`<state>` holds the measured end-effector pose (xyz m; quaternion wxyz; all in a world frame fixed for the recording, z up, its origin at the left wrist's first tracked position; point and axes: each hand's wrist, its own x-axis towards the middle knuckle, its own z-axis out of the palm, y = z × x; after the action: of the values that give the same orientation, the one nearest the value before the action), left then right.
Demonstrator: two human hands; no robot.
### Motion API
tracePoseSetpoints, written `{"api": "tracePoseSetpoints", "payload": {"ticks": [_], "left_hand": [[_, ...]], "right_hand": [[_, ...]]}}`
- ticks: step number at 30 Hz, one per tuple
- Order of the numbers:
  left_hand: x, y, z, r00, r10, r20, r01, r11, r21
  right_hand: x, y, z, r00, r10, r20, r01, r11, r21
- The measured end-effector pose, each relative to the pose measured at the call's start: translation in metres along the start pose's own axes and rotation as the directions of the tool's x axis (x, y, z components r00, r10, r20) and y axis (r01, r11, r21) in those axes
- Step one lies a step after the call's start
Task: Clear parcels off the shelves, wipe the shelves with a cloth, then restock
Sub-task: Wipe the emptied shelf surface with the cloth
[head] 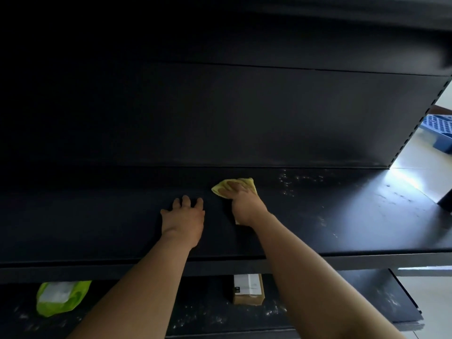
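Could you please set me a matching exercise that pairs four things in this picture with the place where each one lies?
Things:
1. yellow cloth
2. green parcel
3. brown box
4. blue crate

Places:
A. lower shelf, left
B. on the floor, far right
C. under the right hand on the upper shelf
D. lower shelf, middle

Pairs: 1-C; 2-A; 3-D; 4-B

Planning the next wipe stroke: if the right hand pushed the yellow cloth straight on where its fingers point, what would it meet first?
Bare black metal shelf lies ahead of the right hand and yellow cloth; the first thing met would likely be the dark back panel, though depth is unclear.
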<state>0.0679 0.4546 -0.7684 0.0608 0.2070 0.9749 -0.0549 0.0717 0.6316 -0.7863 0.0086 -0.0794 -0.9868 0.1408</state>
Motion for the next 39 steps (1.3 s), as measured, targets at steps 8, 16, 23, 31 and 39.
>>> {"api": "tracePoseSetpoints", "payload": {"ticks": [8, 16, 23, 31, 39], "left_hand": [[0.024, 0.0, 0.003, 0.999, 0.026, -0.031, -0.025, 0.999, 0.021], [0.036, -0.005, 0.008, 0.99, 0.07, -0.125, -0.067, 0.997, 0.028], [0.043, -0.005, 0.012, 0.975, 0.09, -0.201, -0.082, 0.995, 0.047], [0.046, 0.0, 0.012, 0.992, 0.065, -0.107, -0.06, 0.997, 0.049], [0.033, 0.031, -0.007, 0.964, 0.228, -0.137, -0.234, 0.972, -0.033]], "right_hand": [[-0.007, 0.067, -0.035, 0.927, 0.333, -0.171, -0.345, 0.937, -0.045], [0.05, -0.024, -0.002, 1.0, -0.014, 0.015, 0.013, 0.996, 0.093], [0.087, -0.002, -0.004, 0.995, 0.102, -0.007, -0.101, 0.991, 0.083], [0.019, 0.098, -0.037, 0.917, 0.358, -0.173, -0.386, 0.907, -0.167], [-0.008, 0.048, -0.015, 0.93, 0.245, -0.274, -0.26, 0.965, -0.018]]}}
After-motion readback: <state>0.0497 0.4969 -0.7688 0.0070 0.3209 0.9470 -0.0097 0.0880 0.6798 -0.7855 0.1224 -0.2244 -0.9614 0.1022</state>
